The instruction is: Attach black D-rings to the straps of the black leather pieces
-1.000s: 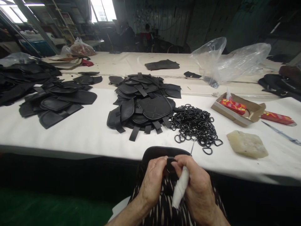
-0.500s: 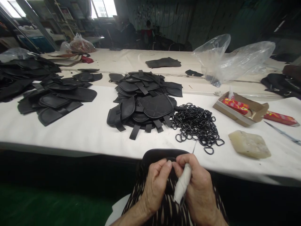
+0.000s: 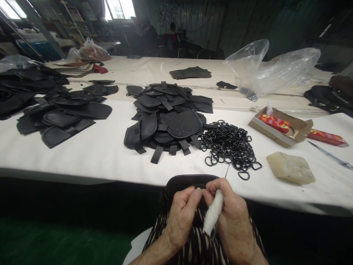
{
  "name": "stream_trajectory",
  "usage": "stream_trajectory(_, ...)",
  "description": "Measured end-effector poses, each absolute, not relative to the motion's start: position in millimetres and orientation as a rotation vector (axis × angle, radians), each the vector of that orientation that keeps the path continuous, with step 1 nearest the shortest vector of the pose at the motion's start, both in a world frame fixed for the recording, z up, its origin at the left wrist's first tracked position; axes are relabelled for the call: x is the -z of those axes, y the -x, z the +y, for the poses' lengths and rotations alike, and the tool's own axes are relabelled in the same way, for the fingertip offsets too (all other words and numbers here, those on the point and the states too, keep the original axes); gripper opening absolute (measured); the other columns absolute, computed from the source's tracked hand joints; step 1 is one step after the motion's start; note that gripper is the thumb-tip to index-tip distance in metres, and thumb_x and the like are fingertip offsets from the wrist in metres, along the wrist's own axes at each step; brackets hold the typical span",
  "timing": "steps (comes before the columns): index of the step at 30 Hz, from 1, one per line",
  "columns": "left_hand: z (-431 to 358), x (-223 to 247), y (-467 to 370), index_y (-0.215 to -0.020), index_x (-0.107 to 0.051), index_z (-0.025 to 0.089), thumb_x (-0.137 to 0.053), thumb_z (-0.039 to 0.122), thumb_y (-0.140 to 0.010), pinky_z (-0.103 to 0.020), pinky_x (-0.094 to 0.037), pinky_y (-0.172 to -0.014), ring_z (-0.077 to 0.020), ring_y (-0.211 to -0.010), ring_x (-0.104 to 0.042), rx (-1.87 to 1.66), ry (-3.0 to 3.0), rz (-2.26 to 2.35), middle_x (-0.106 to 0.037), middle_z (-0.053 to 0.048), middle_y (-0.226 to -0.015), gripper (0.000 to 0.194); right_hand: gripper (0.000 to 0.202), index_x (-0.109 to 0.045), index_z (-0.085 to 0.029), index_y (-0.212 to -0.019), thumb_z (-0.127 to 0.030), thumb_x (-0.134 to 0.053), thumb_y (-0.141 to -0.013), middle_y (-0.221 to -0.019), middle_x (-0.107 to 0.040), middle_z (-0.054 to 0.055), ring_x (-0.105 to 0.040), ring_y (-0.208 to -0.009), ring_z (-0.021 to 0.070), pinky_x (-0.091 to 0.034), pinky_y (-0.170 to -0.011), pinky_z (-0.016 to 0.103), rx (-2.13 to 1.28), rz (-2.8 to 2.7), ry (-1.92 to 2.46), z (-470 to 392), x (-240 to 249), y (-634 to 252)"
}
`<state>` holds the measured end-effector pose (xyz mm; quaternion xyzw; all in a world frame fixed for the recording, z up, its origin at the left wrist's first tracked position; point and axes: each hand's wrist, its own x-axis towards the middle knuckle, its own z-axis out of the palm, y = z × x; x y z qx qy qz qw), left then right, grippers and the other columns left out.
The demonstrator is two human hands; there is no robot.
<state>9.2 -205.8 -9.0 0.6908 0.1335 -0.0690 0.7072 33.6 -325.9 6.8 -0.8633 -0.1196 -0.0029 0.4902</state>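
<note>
My left hand (image 3: 180, 217) and my right hand (image 3: 231, 221) meet over my lap, below the table's front edge. Both pinch the near edge of a black leather piece (image 3: 190, 181) that hangs off the table. My right hand also grips a tool with a white-wrapped handle (image 3: 213, 214); its thin metal tip (image 3: 226, 170) sticks up past the piece. Just beyond lie a heap of black D-rings (image 3: 228, 145) and a pile of black leather pieces with straps (image 3: 168, 117).
A second pile of black leather pieces (image 3: 60, 114) lies at left. On the right of the white table (image 3: 91, 154) are a pale wax block (image 3: 289, 168), an open cardboard box (image 3: 281, 127), a red pack (image 3: 327, 138), clear plastic bags (image 3: 273, 70). People sit at the far back.
My left thumb and fingers have shifted slightly on the leather piece's edge, and the small black part seen between my fingers is now hidden. The view has drifted a little.
</note>
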Motion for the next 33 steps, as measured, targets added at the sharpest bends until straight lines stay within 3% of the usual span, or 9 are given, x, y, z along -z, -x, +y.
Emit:
stream_trajectory(17,-207,10,-8,-0.067,-0.047,0.016,-0.042,0.047,-0.089,-0.023,-0.031,-0.054,-0.0103,-0.059,-0.034,0.122,-1.558,0.333,-0.039,0.003,-0.062,0.038,0.004,-0.052,-0.021,-0.086,-0.020,-0.048,-0.088,-0.078,-0.063,-0.001,-0.057,-0.062,0.0092,-0.045,-0.056,0.017,0.159,-0.387,2.051,-325,10,-34)
stream_trajectory(24,-206,7,-8,-0.071,-0.050,0.016,-0.042,0.049,-0.088,-0.023,-0.030,-0.053,-0.0108,-0.059,-0.034,0.194,-1.521,0.321,-0.040,0.002,-0.064,0.038,0.009,-0.049,-0.021,-0.078,-0.017,-0.046,-0.085,-0.059,-0.051,-0.006,-0.045,-0.048,0.0084,-0.039,-0.046,0.018,0.142,-0.407,2.123,-322,-5,-39)
stream_trajectory(33,-206,0,-10,-0.073,-0.050,0.015,-0.045,0.048,-0.087,-0.023,-0.029,-0.053,-0.0101,-0.059,-0.034,0.230,-1.461,0.316,-0.041,0.002,-0.064,0.036,0.014,-0.044,-0.021,-0.070,-0.013,-0.043,-0.082,-0.057,-0.047,-0.006,-0.042,-0.049,0.0082,-0.035,-0.045,0.017,0.125,-0.418,2.175,-322,-10,-42)
